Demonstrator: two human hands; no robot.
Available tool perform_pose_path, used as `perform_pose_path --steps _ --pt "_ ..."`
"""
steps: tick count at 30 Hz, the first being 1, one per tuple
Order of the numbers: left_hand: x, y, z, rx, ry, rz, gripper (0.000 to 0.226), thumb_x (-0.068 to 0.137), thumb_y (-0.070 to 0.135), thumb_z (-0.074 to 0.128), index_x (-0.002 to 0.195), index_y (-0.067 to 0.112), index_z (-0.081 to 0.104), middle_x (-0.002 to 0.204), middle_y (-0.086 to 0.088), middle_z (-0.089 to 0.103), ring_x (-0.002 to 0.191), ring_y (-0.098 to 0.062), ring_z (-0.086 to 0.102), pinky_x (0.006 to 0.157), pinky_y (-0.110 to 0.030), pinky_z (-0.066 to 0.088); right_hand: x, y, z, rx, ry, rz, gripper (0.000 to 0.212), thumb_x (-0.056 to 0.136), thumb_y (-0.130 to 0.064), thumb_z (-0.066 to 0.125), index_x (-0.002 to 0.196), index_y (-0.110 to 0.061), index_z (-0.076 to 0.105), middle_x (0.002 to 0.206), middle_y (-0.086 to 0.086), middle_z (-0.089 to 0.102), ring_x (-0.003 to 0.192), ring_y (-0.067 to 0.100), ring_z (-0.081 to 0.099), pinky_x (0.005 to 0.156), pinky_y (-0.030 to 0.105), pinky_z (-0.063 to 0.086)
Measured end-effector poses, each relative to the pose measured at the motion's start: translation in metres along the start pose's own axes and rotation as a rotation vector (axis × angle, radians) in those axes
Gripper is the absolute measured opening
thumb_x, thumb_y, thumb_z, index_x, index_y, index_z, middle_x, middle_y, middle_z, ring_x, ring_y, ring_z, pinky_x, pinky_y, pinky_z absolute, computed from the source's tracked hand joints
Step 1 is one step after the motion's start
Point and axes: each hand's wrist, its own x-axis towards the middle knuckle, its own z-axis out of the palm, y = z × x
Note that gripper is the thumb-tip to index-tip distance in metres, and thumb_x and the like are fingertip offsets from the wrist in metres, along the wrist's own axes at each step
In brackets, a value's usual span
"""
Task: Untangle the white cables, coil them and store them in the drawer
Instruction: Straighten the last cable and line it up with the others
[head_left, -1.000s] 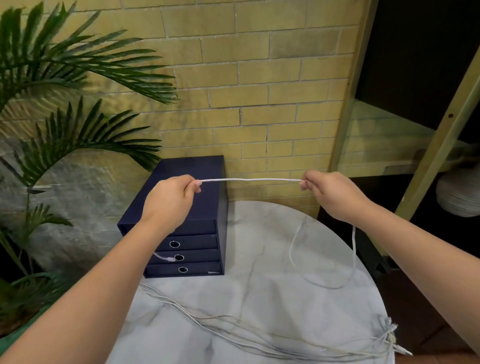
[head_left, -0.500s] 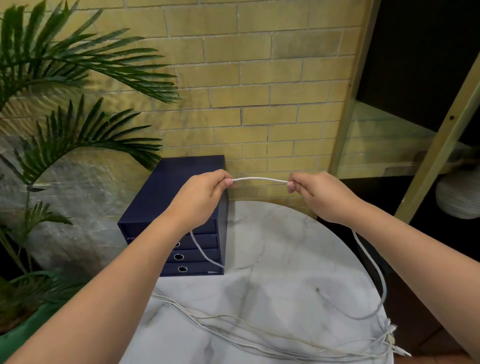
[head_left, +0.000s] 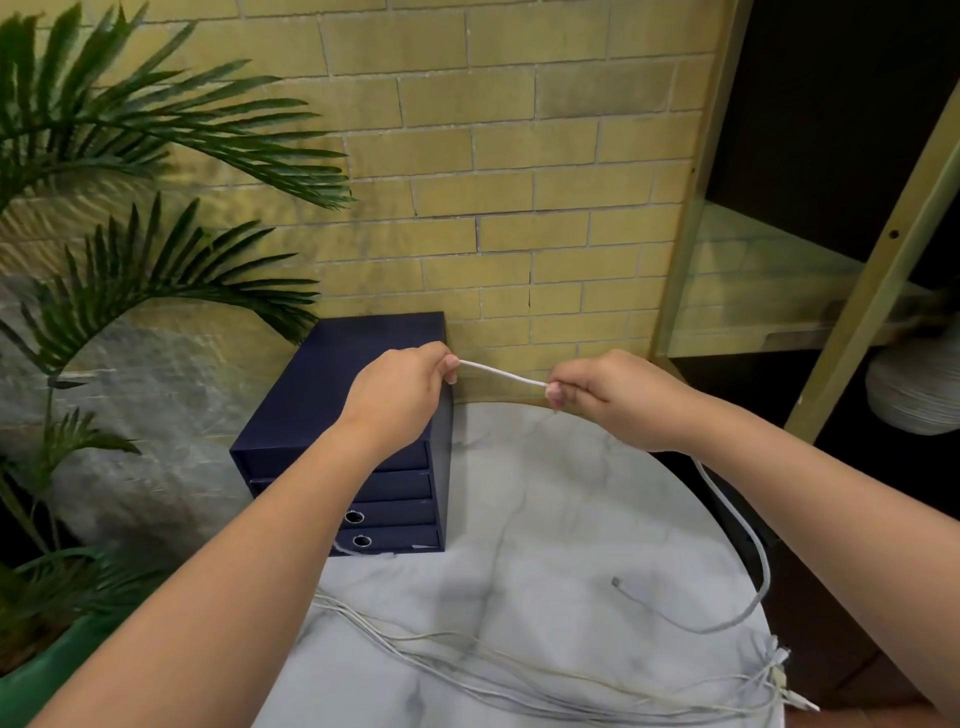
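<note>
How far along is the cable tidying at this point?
Done: one white cable looks separated from the rest; nothing is visibly coiled, and the drawer unit looks closed. In hand: left hand and right hand pinch a short span of that cable, its tail looping onto the table. Left: coiling it, then the loose bunch of cables near the table's front edge.

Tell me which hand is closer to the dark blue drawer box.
Left. The left hand overlaps the upper right corner of the drawer box in view, pinching the white cable. The right hand pinches it farther right, past the box, above the table.
</note>
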Motion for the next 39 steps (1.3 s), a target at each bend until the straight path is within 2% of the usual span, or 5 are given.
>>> perform_pose_path --steps 9,17,22,29,39 --pt "-0.002 0.026 -0.007 -0.312 -0.119 0.154 0.025 0.100 0.038 0.043 0.096 0.023 0.062 0.066 0.008 0.052 0.055 -0.005 0.043 0.051 -0.021 0.031 0.013 -0.004 -0.006 0.074 0.054 0.005 0.021 0.099 -0.034 0.042 0.088 -0.026 0.058 0.059 -0.009 0.046 0.057 0.005 0.043 0.058 0.027 0.035" --pt "-0.008 -0.023 -0.019 -0.002 -0.072 0.142 0.029 0.101 0.041 0.035 0.101 0.025 0.058 0.070 0.009 0.053 0.062 -0.006 0.048 0.052 -0.026 0.030 -0.011 0.031 -0.006 0.049 -0.001 0.105 0.024 0.099 -0.032 0.041 0.091 -0.022 0.062 0.062 -0.014 0.055 0.057 0.003 0.046 0.059 0.029 0.035" --pt "-0.011 0.011 -0.003 -0.135 -0.195 0.119 0.024 0.100 0.041 0.041 0.117 0.028 0.051 0.084 0.015 0.050 0.078 -0.003 0.050 0.062 -0.024 0.036 -0.006 0.017 0.001 0.075 -0.027 0.101 0.026 0.100 -0.034 0.038 0.085 -0.034 0.059 0.060 -0.008 0.050 0.055 0.007 0.042 0.055 0.027 0.032" --pt "-0.010 0.025 0.004 -0.080 -0.081 0.266 0.024 0.101 0.033 0.040 0.102 0.023 0.062 0.095 0.007 0.063 0.085 -0.015 0.056 0.071 -0.035 0.046 -0.012 0.011 0.005 0.069 -0.112 0.082 0.025 0.100 -0.037 0.039 0.095 -0.028 0.061 0.058 -0.011 0.045 0.056 0.002 0.042 0.053 0.019 0.030" --pt "-0.023 -0.009 0.011 -0.037 -0.069 0.323 0.024 0.102 0.030 0.039 0.099 0.024 0.063 0.097 0.016 0.064 0.088 -0.009 0.059 0.070 -0.029 0.046 -0.026 0.028 0.005 0.008 -0.046 0.156 0.025 0.100 -0.034 0.038 0.082 -0.030 0.055 0.086 -0.006 0.064 0.080 0.014 0.056 0.075 0.034 0.047"
